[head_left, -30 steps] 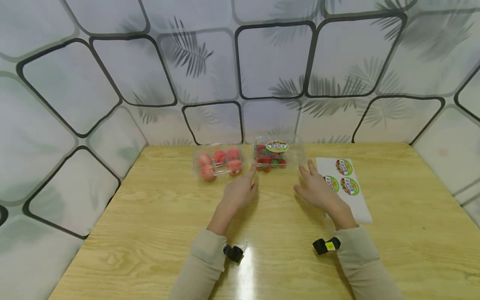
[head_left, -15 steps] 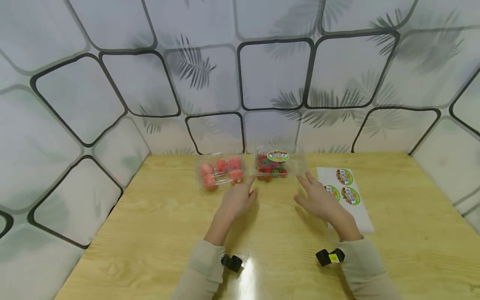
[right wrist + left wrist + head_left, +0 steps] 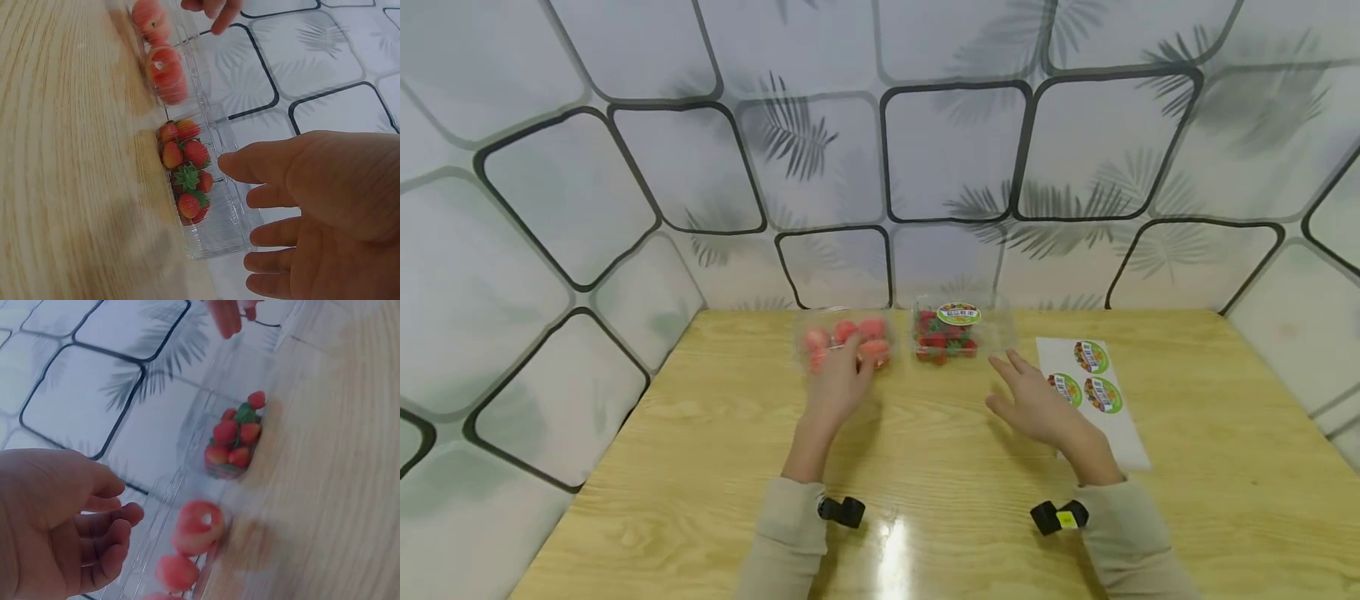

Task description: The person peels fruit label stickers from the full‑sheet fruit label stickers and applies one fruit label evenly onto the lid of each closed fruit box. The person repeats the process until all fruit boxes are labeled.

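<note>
The left hand (image 3: 837,383) has moved left to the front of the peach box (image 3: 802,323), fingers loosely curled, gripping nothing; contact is unclear. The right hand (image 3: 1033,408), fingers extended, is empty near the strawberry box (image 3: 997,329). Both clear boxes lie lengthwise left to right at the table's (image 3: 700,450) back: five peaches (image 3: 874,351) visible, strawberries (image 3: 934,342) overlapping. Three labels (image 3: 1103,395) remain on one sheet (image 3: 1122,437).

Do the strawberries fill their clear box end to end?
No, the right wrist view shows the strawberries bunched toward one end of the clear box, the other end bare.
</note>
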`<state>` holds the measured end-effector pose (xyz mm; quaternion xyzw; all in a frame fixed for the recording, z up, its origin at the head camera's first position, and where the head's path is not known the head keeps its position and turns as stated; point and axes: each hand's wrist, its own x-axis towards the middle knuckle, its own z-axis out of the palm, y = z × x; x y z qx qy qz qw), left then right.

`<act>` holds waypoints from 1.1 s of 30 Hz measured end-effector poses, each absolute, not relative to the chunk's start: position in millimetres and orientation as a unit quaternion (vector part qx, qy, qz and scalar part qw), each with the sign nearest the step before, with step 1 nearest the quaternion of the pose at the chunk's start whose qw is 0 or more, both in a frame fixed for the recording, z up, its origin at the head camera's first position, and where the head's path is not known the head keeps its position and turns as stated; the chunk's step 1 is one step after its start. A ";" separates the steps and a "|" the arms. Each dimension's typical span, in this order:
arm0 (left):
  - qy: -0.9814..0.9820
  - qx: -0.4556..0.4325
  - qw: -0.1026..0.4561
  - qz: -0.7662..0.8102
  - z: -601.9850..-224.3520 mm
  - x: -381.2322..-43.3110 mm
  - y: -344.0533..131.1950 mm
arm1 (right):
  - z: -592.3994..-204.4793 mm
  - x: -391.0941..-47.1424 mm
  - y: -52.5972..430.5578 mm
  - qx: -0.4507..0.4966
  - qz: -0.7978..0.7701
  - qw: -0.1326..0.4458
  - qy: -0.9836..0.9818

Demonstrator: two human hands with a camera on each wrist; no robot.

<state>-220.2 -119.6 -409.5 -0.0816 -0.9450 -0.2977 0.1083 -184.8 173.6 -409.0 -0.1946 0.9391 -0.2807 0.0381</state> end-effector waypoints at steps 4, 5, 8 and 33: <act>-0.924 -0.026 0.148 -0.352 -408.1 -227.3 -133.9 | -407.8 -186.1 174.7 -0.190 -0.283 0.031 0.940; -0.922 -0.007 0.153 -0.356 -408.9 -228.6 -137.2 | -407.6 -186.0 175.3 -0.189 -0.286 0.033 0.939; -0.915 0.041 0.163 -0.368 -413.2 -231.3 -147.9 | -408.1 -185.1 176.6 -0.185 -0.292 0.043 0.937; -0.882 0.074 0.094 -0.455 -421.3 -245.0 -182.3 | -410.7 -182.7 157.4 -0.203 -0.308 0.035 0.929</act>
